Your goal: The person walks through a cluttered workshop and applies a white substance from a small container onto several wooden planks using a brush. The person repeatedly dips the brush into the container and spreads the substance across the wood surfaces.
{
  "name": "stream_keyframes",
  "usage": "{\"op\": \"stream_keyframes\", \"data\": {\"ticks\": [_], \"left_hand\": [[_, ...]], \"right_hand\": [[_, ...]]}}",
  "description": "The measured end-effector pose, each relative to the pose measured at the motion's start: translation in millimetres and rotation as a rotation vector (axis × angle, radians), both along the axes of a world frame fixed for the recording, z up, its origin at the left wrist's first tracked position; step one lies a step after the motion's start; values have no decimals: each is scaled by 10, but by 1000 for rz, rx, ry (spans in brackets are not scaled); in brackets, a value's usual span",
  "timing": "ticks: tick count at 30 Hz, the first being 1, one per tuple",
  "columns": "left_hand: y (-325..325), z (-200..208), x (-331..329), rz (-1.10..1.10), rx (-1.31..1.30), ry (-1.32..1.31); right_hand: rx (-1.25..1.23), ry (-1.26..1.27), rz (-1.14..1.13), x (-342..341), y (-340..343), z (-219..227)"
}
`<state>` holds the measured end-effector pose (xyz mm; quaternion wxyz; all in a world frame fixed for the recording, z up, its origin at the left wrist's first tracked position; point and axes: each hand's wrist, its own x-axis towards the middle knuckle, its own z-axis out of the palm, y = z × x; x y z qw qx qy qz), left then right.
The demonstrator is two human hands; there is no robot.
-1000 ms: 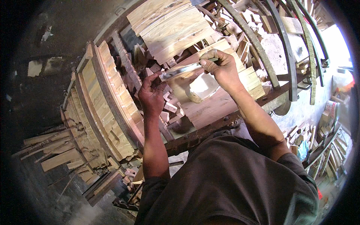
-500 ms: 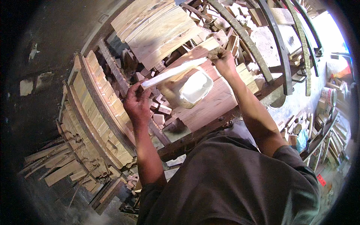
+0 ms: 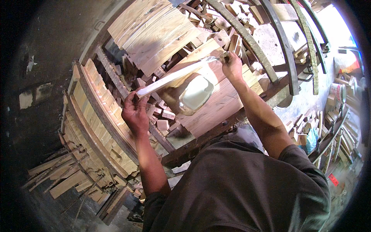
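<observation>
1. Blade first: long, pale, shiny metal two-handled blade (image 3: 176, 75), stretched on a slant from lower left up to upper right, held up over the reddish-brown wooden workbench plank (image 3: 216, 112).
2. Left hand (image 3: 135, 112) is clenched around the blade's lower left end, fingers curled over it, knuckles facing the camera.
3. Right hand (image 3: 232, 65) is wrapped tight on the upper right end, gripping the small dark handle there, forearm running back down to a dark brown shirt (image 3: 239, 189).
4. Just under the middle of the blade sits a pale, rounded, whitish piece of carved wood (image 3: 196, 92) on the plank. Can't tell if the blade actually touches it.
5. Around the bench: loads of small light wood offcuts (image 3: 162, 116) piled between the left hand and the plank.
6. Left of that, a curved rack of stacked pale wooden slats (image 3: 96, 127) edged with dark strips.
7. Up top, a bundle of long light planks (image 3: 154, 34), and to the right several curved dark metal hoops (image 3: 286, 50).
8. Far right edge, a small white tin can (image 3: 338, 92) on a cluttered shelf.
</observation>
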<state>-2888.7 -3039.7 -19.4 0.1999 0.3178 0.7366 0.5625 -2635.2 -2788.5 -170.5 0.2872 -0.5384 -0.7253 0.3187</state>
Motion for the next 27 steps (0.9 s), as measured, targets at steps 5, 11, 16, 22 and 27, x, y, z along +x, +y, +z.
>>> {"op": "stream_keyframes", "data": {"ticks": [5, 11, 16, 22, 27], "left_hand": [[63, 77, 36, -2, -61, 27], [40, 31, 63, 23, -24, -13], [116, 98, 138, 87, -54, 24], [77, 58, 108, 64, -38, 179], [85, 68, 180, 40, 126, -118]], "right_hand": [[149, -39, 33, 45, -116, 119], [59, 245, 131, -248, -615, 738], [184, 445, 308, -627, -1058, 1545], [210, 685, 467, -836, -1203, 1972], [-506, 863, 247, -678, -1181, 1584]]}}
